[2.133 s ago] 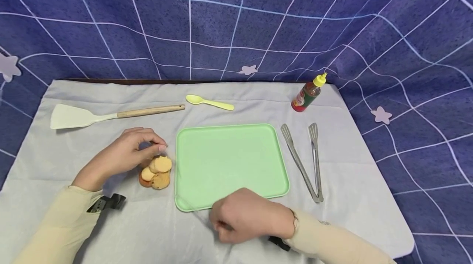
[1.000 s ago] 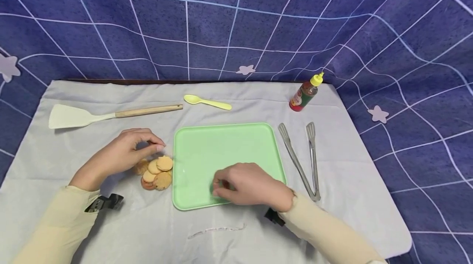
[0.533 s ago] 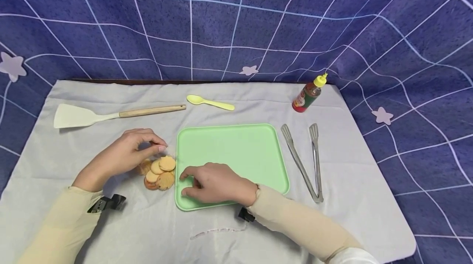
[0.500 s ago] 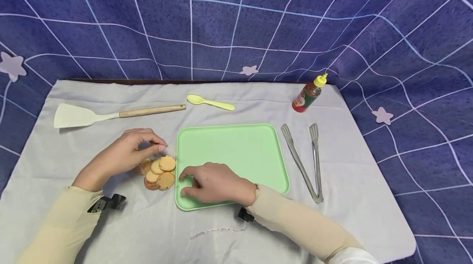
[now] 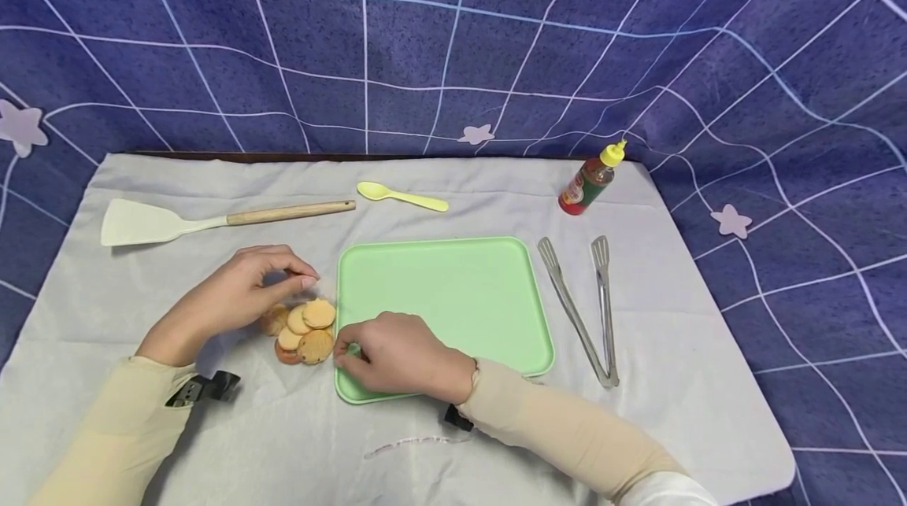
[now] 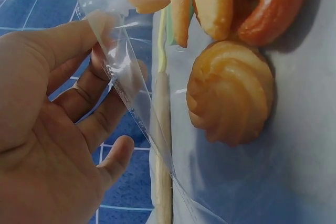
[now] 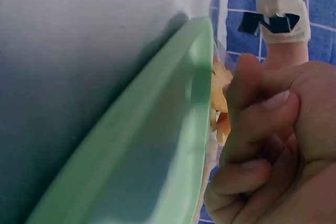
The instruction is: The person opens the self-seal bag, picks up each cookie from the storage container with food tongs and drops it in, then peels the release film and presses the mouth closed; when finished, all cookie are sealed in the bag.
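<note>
Several cookies [image 5: 316, 346] lie in a clear plastic bag [image 6: 123, 72] just left of the green tray [image 5: 439, 278]. Among them are a swirled cookie [image 6: 231, 93] and a reddish-brown curved one [image 6: 273, 9], seen close up from the left wrist. My left hand [image 5: 244, 289] pinches the bag's upper edge between thumb and fingers. Over the tray's left rim, my right hand [image 5: 400, 356] has its fingers curled and thumb tip close to the index, seeming to pinch the bag's near side. The transparent film is hard to see at those fingertips.
A spatula [image 5: 283, 213] with a wooden handle and a yellow spoon [image 5: 404, 197] lie behind. Metal tongs [image 5: 602, 317] rest spread to the tray's right. A sauce bottle [image 5: 591, 183] stands at the back right. Near the front lies a thin clear strip [image 5: 418, 441].
My right hand has left the clear strip on the front of the table and moved left over the tray to the cookies, its fingers closing together. My left hand stays at the bag.
</note>
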`<state>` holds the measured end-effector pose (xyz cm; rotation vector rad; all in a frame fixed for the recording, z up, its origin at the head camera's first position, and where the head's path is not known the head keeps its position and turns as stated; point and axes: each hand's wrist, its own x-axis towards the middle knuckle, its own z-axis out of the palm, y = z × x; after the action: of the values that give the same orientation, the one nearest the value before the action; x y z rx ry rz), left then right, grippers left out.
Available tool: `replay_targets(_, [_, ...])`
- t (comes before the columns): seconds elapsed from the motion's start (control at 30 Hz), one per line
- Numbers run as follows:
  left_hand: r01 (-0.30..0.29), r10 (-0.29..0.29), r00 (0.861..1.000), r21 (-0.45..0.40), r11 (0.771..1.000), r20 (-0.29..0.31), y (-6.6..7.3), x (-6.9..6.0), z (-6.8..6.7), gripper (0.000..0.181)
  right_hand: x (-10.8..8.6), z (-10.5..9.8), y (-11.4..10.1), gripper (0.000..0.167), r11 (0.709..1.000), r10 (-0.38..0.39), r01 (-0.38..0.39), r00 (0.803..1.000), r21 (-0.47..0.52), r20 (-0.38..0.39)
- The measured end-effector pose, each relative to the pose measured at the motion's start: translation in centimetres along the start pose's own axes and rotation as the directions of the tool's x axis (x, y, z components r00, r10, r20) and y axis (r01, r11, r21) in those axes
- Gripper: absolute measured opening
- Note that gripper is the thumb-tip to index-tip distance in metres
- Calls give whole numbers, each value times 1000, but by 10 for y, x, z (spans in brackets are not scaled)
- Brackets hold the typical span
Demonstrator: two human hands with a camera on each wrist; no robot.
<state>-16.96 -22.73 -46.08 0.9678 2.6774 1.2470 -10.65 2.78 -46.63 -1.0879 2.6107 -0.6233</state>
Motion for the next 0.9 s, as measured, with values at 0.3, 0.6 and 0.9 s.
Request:
replay_targets(0.3, [125,-125,991,-5,992,-46,7,-2,-10,8,-2,-19,-5,13,967,-90,36,974,-253,-206])
replay_targets(0.6, [164,-190,930,-108,981,-315,30,12,-23,10,-1,-92,19,20,877,-283,140,923,-459,-260])
replay_targets(0.9, [-176,-97,815,-404,898,-571,58,41,-29,11,-9,-167,47,22,768,-470,210,826,-605,-310])
